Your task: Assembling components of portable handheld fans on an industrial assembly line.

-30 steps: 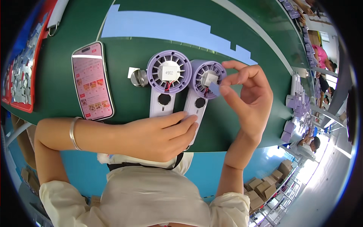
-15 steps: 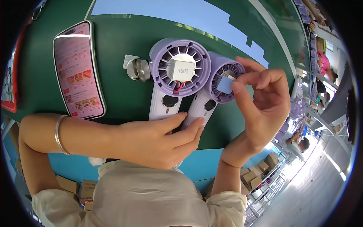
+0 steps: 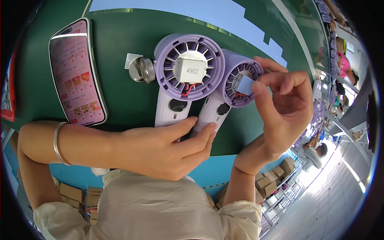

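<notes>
Two handheld fans lie side by side on the green table: a larger-looking purple-headed fan (image 3: 218, 72) and a second purple fan (image 3: 230, 60) to its right. Across their pale handles, my left hand (image 3: 172, 148) is closed, fingers between and over them. The left fan's head holds a white square block (image 3: 192, 71) with red wires below. On the centre of the right fan sits a small blue square pad (image 3: 245, 85). My right hand (image 3: 286, 96) pinches at the pad's right edge with thumb and forefinger; the other fingers curl by the fan's rim.
A phone (image 3: 78, 76) with a lit pink screen lies at the left. Beside the left fan are round silver metal discs (image 3: 143, 70) and a small silver square (image 3: 133, 61). Cardboard boxes (image 3: 266, 184) stand below the table. Other people (image 3: 314, 154) work far right.
The fans sit slightly higher in view. My right hand has shifted a little right, and the blue pad's tilt on the right fan has changed. My left hand keeps its hold.
</notes>
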`<state>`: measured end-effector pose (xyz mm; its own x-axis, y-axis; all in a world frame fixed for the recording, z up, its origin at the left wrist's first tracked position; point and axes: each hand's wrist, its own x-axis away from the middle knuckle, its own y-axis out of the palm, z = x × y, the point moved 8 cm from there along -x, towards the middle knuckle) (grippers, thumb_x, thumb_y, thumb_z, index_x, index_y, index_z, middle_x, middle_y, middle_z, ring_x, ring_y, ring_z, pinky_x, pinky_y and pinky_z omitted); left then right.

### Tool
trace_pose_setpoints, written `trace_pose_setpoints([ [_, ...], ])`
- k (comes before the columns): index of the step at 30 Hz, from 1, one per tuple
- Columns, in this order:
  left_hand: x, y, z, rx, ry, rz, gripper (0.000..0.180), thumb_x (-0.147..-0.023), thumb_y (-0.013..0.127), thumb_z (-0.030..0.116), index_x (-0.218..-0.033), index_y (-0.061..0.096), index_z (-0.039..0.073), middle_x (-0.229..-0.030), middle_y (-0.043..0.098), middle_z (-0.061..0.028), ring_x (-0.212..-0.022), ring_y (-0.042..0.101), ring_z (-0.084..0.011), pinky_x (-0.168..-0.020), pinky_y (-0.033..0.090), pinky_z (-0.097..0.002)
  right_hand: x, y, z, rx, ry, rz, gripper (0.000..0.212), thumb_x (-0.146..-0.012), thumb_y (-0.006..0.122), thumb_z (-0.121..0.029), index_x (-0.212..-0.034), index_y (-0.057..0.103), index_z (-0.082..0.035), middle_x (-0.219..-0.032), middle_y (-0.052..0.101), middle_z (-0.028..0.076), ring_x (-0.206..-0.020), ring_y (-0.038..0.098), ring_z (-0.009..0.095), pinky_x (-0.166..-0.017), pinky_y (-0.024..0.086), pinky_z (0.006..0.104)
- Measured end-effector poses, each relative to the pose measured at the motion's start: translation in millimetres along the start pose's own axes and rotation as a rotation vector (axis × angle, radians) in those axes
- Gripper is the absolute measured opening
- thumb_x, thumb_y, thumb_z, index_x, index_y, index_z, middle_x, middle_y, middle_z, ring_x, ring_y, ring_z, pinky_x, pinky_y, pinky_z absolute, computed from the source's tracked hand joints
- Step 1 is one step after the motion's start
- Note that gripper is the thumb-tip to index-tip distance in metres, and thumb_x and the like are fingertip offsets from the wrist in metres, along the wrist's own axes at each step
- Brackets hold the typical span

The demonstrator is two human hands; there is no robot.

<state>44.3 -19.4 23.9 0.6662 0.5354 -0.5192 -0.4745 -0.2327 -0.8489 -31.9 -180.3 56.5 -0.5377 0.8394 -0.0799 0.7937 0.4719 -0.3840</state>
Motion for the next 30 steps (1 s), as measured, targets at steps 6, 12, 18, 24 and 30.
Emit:
trace_pose_setpoints([
  [6,0,0,0,0.024,-0.027,0.051,0.028,-0.083,0.060,0.022,-0.094,0.071,-0.002,-0.108,0.067,-0.0124,-0.116,0.059,-0.0292,-0.088,0.054,-0.0385,0,0,0,0.006,-0.002,0.000,0.035,-0.080,0.069,0.014,-0.089,0.041,-0.006,-0.082,0.067,0.013,-0.113,0.063,0.036,-0.096,0.046,0.0420],
  [12,-1,0,-2,0.002,-0.008,0.006,0.024,-0.087,0.057,0.018,-0.099,0.072,0.003,-0.110,0.068,-0.0071,-0.116,0.062,-0.0243,-0.087,0.055,-0.0358,-1,-2,2,-0.014,0.001,-0.007,0.036,-0.081,0.069,0.015,-0.088,0.041,-0.006,-0.081,0.066,0.014,-0.114,0.062,0.036,-0.094,0.048,0.0406],
  [18,0,1,0,0.025,-0.033,0.054,0.028,-0.084,0.059,0.022,-0.093,0.070,-0.002,-0.107,0.067,-0.0125,-0.115,0.059,-0.0289,-0.087,0.053,-0.0378,-1,-3,3,-0.017,0.006,-0.022,0.036,-0.081,0.068,0.015,-0.089,0.041,-0.006,-0.081,0.066,0.014,-0.114,0.062,0.037,-0.094,0.048,0.0398],
  [24,-1,2,-2,0.024,-0.032,0.053,0.028,-0.083,0.060,0.021,-0.094,0.070,-0.002,-0.107,0.066,-0.0128,-0.115,0.059,-0.0289,-0.086,0.054,-0.0376,-1,-2,2,0.004,-0.023,-0.014,0.035,-0.080,0.069,0.016,-0.090,0.043,-0.006,-0.080,0.065,0.012,-0.113,0.062,0.037,-0.095,0.048,0.0409],
  [30,-5,-3,-4,-0.001,-0.007,0.049,0.022,-0.087,0.058,0.017,-0.097,0.072,0.003,-0.109,0.068,-0.0065,-0.113,0.063,-0.0233,-0.085,0.055,-0.0350,0,-22,2,-0.123,-0.058,0.172,0.026,-0.080,0.075,0.005,-0.097,0.056,0.002,-0.084,0.061,0.007,-0.092,0.065,0.023,-0.087,0.051,0.0341],
])
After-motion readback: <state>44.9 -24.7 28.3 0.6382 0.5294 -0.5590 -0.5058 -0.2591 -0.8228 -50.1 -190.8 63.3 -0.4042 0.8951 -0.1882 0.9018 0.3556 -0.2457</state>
